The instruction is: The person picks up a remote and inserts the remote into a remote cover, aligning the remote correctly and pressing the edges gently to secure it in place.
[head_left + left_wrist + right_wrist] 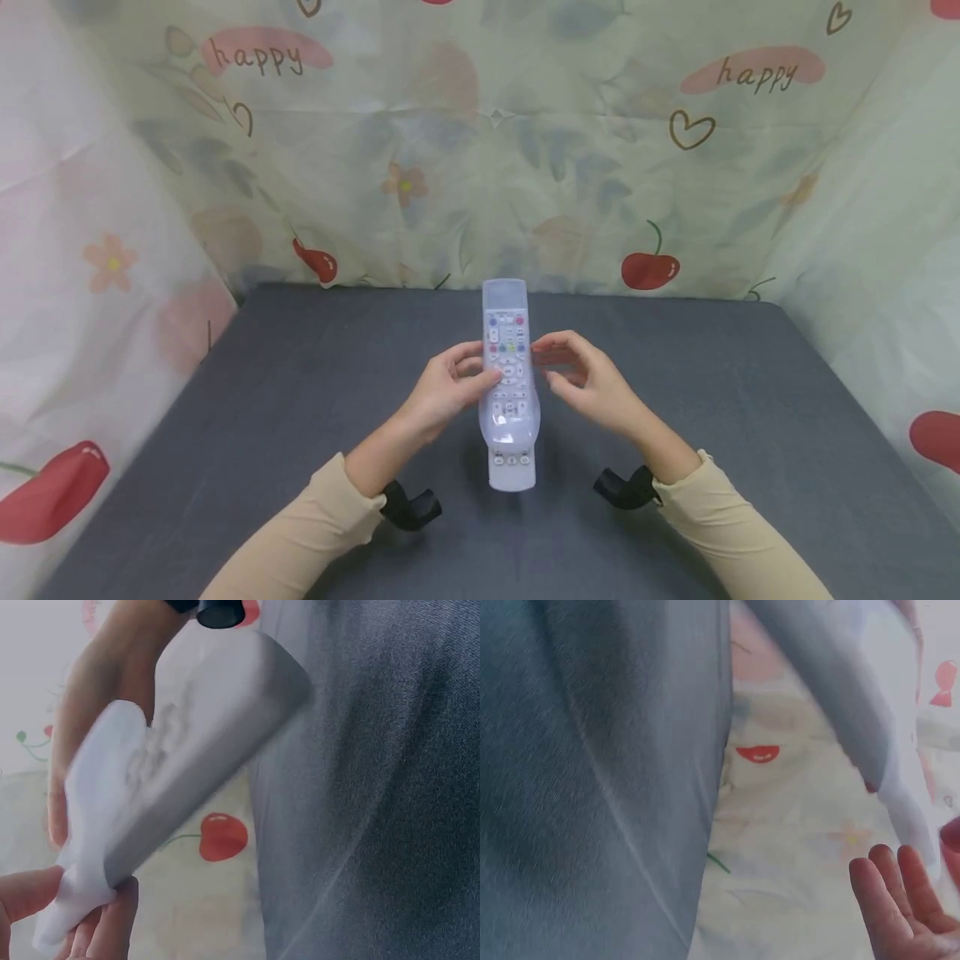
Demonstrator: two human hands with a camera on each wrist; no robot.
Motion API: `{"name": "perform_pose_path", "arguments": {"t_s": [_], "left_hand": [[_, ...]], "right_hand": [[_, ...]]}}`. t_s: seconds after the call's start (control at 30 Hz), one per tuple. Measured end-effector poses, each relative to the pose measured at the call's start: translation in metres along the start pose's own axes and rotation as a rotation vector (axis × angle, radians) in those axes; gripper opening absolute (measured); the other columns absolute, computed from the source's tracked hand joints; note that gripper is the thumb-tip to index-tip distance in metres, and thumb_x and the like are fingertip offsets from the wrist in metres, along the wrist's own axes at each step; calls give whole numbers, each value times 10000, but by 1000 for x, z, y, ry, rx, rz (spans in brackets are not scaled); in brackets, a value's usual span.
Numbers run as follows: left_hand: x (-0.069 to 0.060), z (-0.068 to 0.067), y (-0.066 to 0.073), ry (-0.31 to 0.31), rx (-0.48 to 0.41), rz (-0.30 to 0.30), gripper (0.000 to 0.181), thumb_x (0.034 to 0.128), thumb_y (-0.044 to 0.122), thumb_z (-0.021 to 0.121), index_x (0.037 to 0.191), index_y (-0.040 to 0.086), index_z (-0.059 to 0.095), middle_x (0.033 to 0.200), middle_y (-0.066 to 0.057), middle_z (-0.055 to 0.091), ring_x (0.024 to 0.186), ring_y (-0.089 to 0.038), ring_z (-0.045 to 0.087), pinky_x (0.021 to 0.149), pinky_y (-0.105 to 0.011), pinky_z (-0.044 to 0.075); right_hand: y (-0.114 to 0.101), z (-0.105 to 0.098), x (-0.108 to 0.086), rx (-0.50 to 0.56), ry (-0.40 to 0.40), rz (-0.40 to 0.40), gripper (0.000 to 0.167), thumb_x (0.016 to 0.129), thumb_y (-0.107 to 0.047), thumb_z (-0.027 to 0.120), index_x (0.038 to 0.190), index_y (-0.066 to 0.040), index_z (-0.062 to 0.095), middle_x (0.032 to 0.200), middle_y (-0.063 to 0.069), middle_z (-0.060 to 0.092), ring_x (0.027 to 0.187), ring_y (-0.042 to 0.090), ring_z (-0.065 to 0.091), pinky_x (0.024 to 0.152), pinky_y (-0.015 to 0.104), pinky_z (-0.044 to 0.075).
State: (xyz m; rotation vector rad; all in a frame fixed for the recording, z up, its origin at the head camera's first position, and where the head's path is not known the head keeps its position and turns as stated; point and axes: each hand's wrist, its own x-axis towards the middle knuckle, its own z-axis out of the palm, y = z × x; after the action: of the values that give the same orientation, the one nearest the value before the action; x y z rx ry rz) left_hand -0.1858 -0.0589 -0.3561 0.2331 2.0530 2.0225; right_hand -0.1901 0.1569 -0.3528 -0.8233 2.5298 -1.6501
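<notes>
A white remote control (512, 477) stands held up above the table, partly inside a translucent soft cover (505, 294). Its near end sticks out of the cover, whose mouth bulges wide around it. My left hand (441, 390) pinches the covered remote from the left, thumb on the button face and fingers behind. In the left wrist view the cover (105, 772) flares away from the remote's body (202, 765). My right hand (596, 385) is just to the right of the cover, its fingers loosely bent with nothing between them. In the right wrist view its fingertips (866, 874) appear apart from the cover.
A dark grey cloth covers the table (300, 333). Printed curtains (495, 167) hang behind it and at both sides. Black wrist mounts (411, 507) show below both hands, near the beige sleeves (330, 504).
</notes>
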Motion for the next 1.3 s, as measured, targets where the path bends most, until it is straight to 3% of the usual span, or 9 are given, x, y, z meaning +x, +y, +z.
{"name": "perform_pose_path", "arguments": {"t_s": [0.13,0.27,0.5,0.67,0.8,1.03,1.3], "left_hand": [[0,4,-2,-14,16,29,499,887,55,604,1352,14,426,1242,-226,586,943,-183,653,864,-378,530],[-1,8,-3,-36,43,56,495,889,59,601,1349,7,424,1233,-235,588,1002,-271,658,882,-392,522],[-3,12,-3,-31,129,110,361,938,149,552,1250,-30,524,1145,-242,632,1020,-272,650,860,-363,529],[-5,14,-3,15,142,154,330,931,119,562,1228,-24,551,1106,-233,648,988,-286,661,825,-367,542],[-6,14,-2,46,153,166,323,919,116,581,1215,-14,572,1074,-219,663,935,-260,672,797,-355,546],[-7,16,-1,47,197,179,317,917,123,587,1209,-2,586,1066,-200,674,899,-235,674,775,-332,548],[-10,17,0,62,173,197,317,921,100,575,1215,-20,579,1067,-221,664,903,-249,672,768,-347,549]], "right_hand": [[-2,4,6,85,40,124,420,919,-97,577,1296,1,417,1222,257,565,1072,367,610,831,363,547],[-4,9,9,68,48,180,418,930,-153,573,1288,17,444,1152,272,613,993,336,654,768,391,563],[-7,12,9,46,68,150,342,924,-135,579,1214,35,512,1071,264,650,871,252,684,692,315,569],[-11,11,8,49,58,163,350,949,-160,541,1228,49,519,1109,263,634,924,280,670,753,383,566],[-13,7,9,28,46,171,331,969,-145,493,1217,69,542,1103,262,629,922,273,661,781,367,560],[-14,0,11,-94,66,118,206,951,-96,512,1024,46,643,919,200,670,738,128,631,706,241,547],[-16,1,9,-231,94,31,112,928,-69,526,873,-27,614,811,115,657,701,166,609,643,223,512]]}}
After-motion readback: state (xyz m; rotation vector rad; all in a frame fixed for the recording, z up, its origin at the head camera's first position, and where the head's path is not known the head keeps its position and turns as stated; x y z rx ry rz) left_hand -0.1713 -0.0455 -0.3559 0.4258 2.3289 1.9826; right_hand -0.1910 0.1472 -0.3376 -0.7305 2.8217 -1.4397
